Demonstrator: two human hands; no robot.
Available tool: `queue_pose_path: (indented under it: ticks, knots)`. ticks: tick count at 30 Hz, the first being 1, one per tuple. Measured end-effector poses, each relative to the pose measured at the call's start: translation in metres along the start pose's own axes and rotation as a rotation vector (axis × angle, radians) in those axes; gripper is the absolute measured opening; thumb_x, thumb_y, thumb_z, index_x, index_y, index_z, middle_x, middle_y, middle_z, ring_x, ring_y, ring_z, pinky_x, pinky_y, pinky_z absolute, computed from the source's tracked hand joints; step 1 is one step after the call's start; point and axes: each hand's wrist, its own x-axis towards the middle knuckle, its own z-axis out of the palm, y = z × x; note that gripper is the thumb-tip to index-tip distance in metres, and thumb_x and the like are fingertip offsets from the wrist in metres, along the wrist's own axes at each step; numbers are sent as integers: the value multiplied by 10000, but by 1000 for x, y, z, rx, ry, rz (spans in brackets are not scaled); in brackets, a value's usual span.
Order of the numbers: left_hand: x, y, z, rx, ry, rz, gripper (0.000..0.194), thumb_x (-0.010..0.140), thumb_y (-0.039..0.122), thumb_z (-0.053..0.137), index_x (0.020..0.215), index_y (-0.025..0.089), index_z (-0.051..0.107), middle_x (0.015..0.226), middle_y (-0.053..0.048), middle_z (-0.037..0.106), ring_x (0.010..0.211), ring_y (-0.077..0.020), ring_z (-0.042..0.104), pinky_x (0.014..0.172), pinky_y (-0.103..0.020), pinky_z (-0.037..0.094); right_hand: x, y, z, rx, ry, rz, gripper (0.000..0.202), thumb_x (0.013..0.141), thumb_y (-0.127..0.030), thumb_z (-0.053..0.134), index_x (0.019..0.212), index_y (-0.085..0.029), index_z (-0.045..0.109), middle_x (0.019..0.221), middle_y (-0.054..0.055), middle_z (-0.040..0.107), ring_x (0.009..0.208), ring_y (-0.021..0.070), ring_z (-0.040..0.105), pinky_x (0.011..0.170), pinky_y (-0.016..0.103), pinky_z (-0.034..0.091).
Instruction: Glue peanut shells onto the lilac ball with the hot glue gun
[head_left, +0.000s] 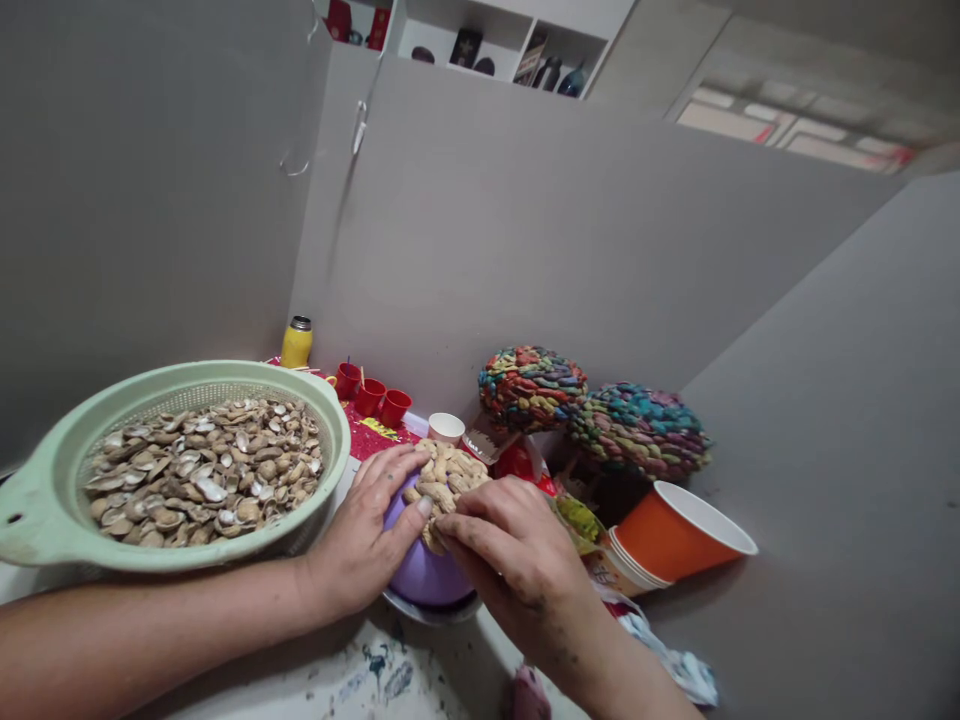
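Observation:
A purple rounded form (pixel 429 580) sits in a metal bowl (pixel 435 612), with whole peanuts (pixel 450 470) stuck or laid over its top. My left hand (pixel 367 535) rests on its left side, fingers apart, the thumb touching the peanuts. Against the right side of the peanuts is my right hand (pixel 517 545), its fingers pinched together at the peanuts' edge; what they hold, if anything, is hidden. To the left, a green colander (pixel 341 430) is filled with peanut shells (pixel 217 470).
Red cups (pixel 370 397), a white cup (pixel 446 428) and a yellow bottle (pixel 297 343) stand behind. Two multicoloured woven balls (pixel 532 388) lie near the grey partition (pixel 540 230). An orange paper bucket (pixel 675 535) and a cloth (pixel 675 660) are at the right.

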Motion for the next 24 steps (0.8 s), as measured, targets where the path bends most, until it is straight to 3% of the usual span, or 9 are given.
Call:
queue_pose_path:
  ticks: [11,17,24]
  knots:
    - [-3,-2,0,-5,-13,4,414,977,368,413,1357,220,490,1439,-88,470,1369,-221,368,1177,-448,273,1,-5,-1,-34,-22,-33,141,946,-106,516,943,-166,643,799,64,619,724,198,488,669,353,365]
    - [-2,1,-2,-12,-17,-1,444,993,410,351,1371,217,480,1449,-81,466,1370,-219,365,1186,-446,256,-1,-3,1,-7,37,0,118,940,-120,543,992,-175,634,857,77,648,776,207,539,696,363,419]
    - [-3,1,-3,-13,-37,6,490,991,452,333,1387,195,463,1463,-93,447,1380,-226,343,1189,-452,245,-15,2,-1,107,139,78,283,865,-57,594,1114,-191,596,981,95,636,881,233,597,748,396,485]
